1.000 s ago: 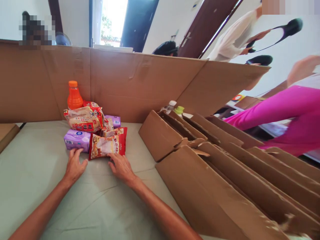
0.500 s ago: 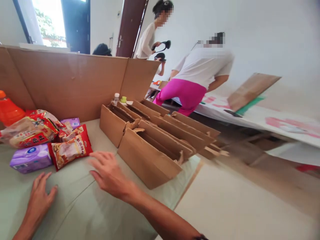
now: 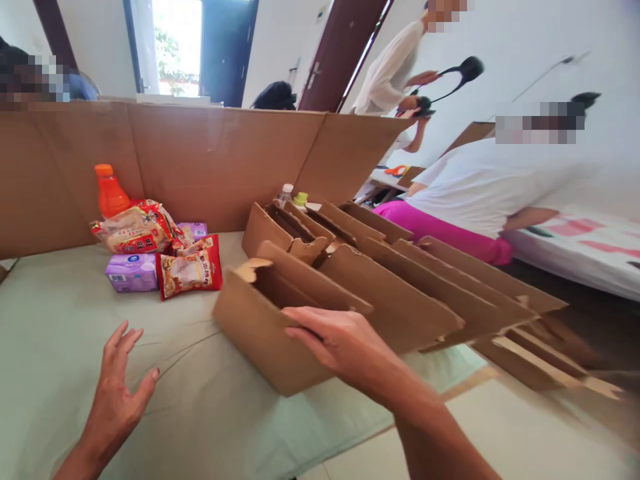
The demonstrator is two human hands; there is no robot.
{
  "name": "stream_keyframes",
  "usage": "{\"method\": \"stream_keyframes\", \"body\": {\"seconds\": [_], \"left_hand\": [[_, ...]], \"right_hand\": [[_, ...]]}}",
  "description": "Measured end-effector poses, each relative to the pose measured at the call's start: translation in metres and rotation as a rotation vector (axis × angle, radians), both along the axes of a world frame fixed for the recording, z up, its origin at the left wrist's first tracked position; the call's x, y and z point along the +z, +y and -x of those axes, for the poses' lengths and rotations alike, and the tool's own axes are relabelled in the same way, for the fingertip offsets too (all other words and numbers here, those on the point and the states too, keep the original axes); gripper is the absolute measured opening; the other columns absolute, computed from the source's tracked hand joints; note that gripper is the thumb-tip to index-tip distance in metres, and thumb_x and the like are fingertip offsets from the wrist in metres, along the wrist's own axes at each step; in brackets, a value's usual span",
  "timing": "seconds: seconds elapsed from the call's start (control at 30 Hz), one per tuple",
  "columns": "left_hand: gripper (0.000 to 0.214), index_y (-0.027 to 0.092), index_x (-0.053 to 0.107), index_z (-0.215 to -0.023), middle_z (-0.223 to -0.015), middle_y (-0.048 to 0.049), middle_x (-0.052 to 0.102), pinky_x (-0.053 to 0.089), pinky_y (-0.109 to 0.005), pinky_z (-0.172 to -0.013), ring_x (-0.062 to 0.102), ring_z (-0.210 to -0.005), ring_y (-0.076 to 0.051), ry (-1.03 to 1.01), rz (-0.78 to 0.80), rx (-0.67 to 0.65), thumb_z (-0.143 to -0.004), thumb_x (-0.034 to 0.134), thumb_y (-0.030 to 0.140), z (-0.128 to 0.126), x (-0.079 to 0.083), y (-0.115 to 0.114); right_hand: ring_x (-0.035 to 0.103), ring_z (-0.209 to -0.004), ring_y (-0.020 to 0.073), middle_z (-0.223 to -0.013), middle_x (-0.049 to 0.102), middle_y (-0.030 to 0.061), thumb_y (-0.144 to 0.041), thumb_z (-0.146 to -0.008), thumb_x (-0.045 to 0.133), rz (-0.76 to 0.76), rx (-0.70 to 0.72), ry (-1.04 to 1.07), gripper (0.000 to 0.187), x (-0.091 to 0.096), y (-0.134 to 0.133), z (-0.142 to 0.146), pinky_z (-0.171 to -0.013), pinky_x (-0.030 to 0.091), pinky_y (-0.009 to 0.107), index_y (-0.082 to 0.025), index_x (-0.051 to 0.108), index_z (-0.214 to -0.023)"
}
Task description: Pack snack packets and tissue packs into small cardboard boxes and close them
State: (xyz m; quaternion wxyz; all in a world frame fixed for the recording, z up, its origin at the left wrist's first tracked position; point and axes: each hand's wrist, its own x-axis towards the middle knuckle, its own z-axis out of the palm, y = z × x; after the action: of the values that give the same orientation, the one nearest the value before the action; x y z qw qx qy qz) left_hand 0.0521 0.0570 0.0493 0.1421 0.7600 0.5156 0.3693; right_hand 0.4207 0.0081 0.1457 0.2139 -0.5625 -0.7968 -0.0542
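Note:
My right hand grips the top edge of the nearest cardboard box, thumb outside and fingers over the rim. This open-topped box stands slightly turned from the other cardboard boxes behind it. Over the green cloth at the left, my left hand is raised with its fingers spread, holding nothing. Beyond it lie a purple tissue pack and a red snack bag. A larger clear and red snack bag rests behind them, beside an orange bottle.
A tall cardboard panel walls the table's far side. A clear bottle and a green-capped item stand behind the boxes. At the right, a person in a white shirt bends over another table. Other people are beyond the panel.
My right hand has moved from near the snack bag to the nearest box and taken its rim. That box has shifted away from the row. My view has swung left.

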Motion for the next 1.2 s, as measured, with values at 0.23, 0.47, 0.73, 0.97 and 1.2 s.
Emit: {"method": "stream_keyframes", "body": {"seconds": [0.23, 0.47, 0.73, 0.97, 1.2], "left_hand": [[0.063, 0.032, 0.035, -0.15, -0.159, -0.0094, 0.035, 0.039, -0.056, -0.12, 0.039, -0.146, -0.033, -0.14, -0.115, 0.045, -0.092, 0.058, 0.027, 0.026, 0.042, -0.054], [0.064, 0.032, 0.039, -0.149, -0.153, -0.0071, 0.045, 0.034, -0.061, -0.121, 0.039, -0.145, -0.033, -0.128, -0.129, -0.084, -0.088, 0.056, 0.017, 0.033, 0.052, -0.059], [0.066, 0.025, 0.048, -0.144, -0.135, -0.0106, 0.064, 0.045, -0.055, -0.114, 0.055, -0.133, -0.031, 0.331, -0.167, -0.455, -0.079, 0.053, 0.014, 0.028, 0.102, -0.021], [0.028, 0.022, 0.068, -0.102, -0.081, -0.0028, 0.065, 0.048, -0.052, -0.105, 0.062, -0.078, -0.021, 0.516, -0.214, -0.386, -0.078, 0.056, 0.017, 0.027, 0.115, -0.009], [0.018, 0.023, 0.061, -0.089, -0.092, -0.0017, 0.066, 0.043, -0.044, -0.113, 0.061, -0.114, -0.021, 0.371, -0.261, -0.333, -0.084, 0.055, 0.007, 0.043, 0.1, -0.018]], "right_hand": [[0.063, -0.066, 0.0146, -0.076, 0.07, 0.0012, -0.03, -0.1, 0.057, 0.056, 0.488, -0.027, 0.016, 0.013, 0.015, 0.095, -0.063, 0.044, 0.028, -0.021, 0.068, -0.094], [0.07, -0.103, 0.0267, -0.11, 0.075, 0.0101, -0.04, -0.101, 0.051, -0.093, 0.376, 0.422, 0.026, 0.01, 0.01, 0.068, -0.089, 0.054, 0.044, -0.027, 0.069, -0.115], [0.062, -0.124, 0.0296, -0.115, 0.074, 0.0125, -0.05, -0.089, 0.069, 0.109, 0.615, 0.069, 0.044, 0.018, 0.051, 0.09, -0.113, 0.039, 0.051, -0.02, 0.068, -0.121], [0.065, -0.075, 0.0245, -0.077, 0.07, 0.0061, -0.034, -0.091, 0.067, 0.043, 0.417, -0.073, 0.019, 0.006, 0.041, 0.084, -0.088, 0.053, 0.049, -0.021, 0.07, -0.104], [0.069, -0.075, 0.022, -0.084, 0.074, 0.0075, -0.055, -0.098, 0.055, 0.159, 0.501, -0.011, 0.041, 0.012, 0.024, 0.071, -0.067, 0.055, 0.035, -0.022, 0.069, -0.118]]}}
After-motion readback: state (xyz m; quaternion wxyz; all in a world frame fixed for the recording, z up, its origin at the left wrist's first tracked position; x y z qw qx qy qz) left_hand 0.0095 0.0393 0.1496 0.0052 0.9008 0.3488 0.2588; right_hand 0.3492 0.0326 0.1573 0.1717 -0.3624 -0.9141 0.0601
